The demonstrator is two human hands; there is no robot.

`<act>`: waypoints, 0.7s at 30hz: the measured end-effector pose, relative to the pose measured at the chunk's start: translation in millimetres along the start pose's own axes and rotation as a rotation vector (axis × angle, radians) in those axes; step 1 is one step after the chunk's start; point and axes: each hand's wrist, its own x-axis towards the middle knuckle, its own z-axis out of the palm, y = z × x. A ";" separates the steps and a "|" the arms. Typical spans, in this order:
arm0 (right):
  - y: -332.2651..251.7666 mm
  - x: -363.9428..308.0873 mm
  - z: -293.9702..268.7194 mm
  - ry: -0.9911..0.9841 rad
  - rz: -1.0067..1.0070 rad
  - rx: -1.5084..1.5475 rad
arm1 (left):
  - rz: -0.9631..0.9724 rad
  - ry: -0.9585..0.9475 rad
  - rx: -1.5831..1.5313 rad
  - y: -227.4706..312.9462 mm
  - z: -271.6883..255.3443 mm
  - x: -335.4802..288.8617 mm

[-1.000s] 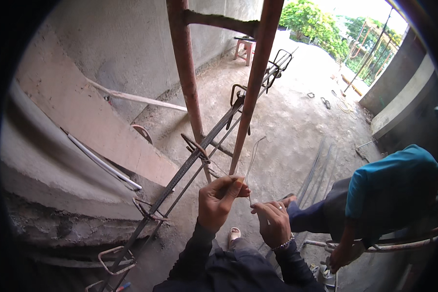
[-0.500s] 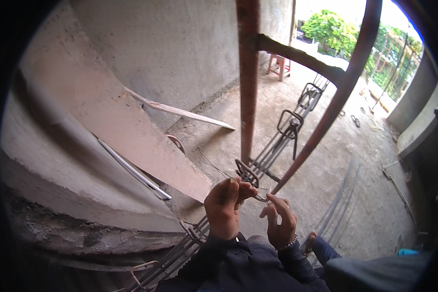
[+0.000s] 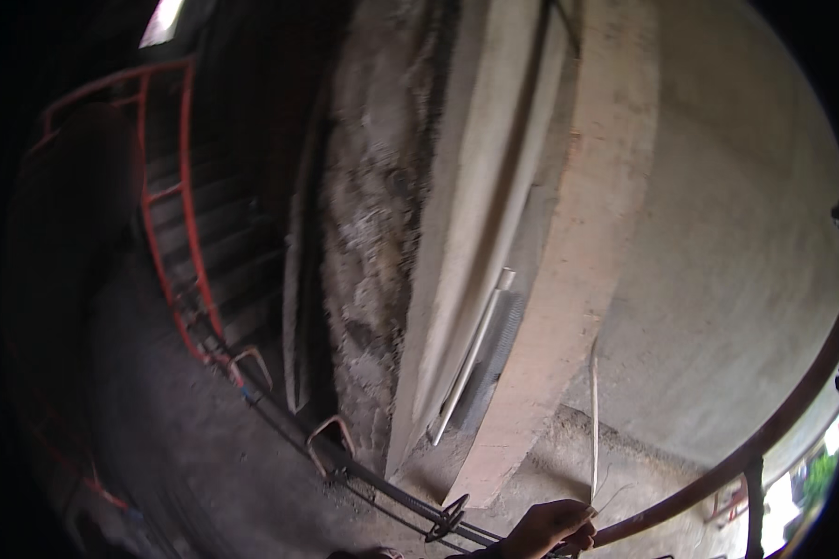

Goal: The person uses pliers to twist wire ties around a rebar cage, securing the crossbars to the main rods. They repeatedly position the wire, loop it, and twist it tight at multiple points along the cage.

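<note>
Low in the picture is my left hand (image 3: 548,527), its fingers closed in a pinch. Thin tie wire (image 3: 615,498) sticks up past the fingertips. Just to the left of the hand runs a long rebar cage (image 3: 373,480), its dark bars carrying bent square stirrups; one stirrup (image 3: 448,518) is close to my wrist. A reddish-brown metal tube (image 3: 690,503) curves away right beside my fingers. The lower edge cuts off part of the hand and the bars under it. My right hand cannot be made out here.
A red metal frame (image 3: 188,196) stands at the left, near dark steps (image 3: 219,219), at the cage's far end. Ahead, a broad pinkish board (image 3: 569,307) leans beside a white pipe (image 3: 475,359). A thin wooden strip (image 3: 595,419) leans by the grey wall (image 3: 718,279).
My view has swung left, bringing in the red frame and steps. My hands were together at the cage; now only the left shows, low in the picture, still pinching the wire.
</note>
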 end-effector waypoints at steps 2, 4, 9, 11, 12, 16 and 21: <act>3.1 -11.9 -27.0 -0.100 0.084 0.113 | 0.071 0.087 0.038 -17.1 7.6 -1.4; 5.4 -22.1 -45.7 -0.116 0.169 0.264 | 0.099 0.134 0.207 -32.2 9.4 -13.2; 12.9 -32.7 -56.2 -0.434 0.116 0.118 | 0.174 0.367 -0.108 -67.9 -7.4 -71.7; 12.6 -36.7 -50.7 -0.613 0.176 0.186 | 0.238 0.426 -0.249 -76.8 -21.7 -104.8; 11.1 -38.9 -47.5 -0.716 0.105 0.196 | 0.263 0.293 -0.316 -75.8 -31.4 -121.1; -3.3 -48.5 -37.0 -0.836 -0.185 0.264 | 0.302 0.405 -0.570 -73.8 -30.1 -172.4; -10.3 -56.0 -14.5 -0.803 0.177 0.486 | 0.663 0.553 -0.533 -55.5 -13.8 -194.5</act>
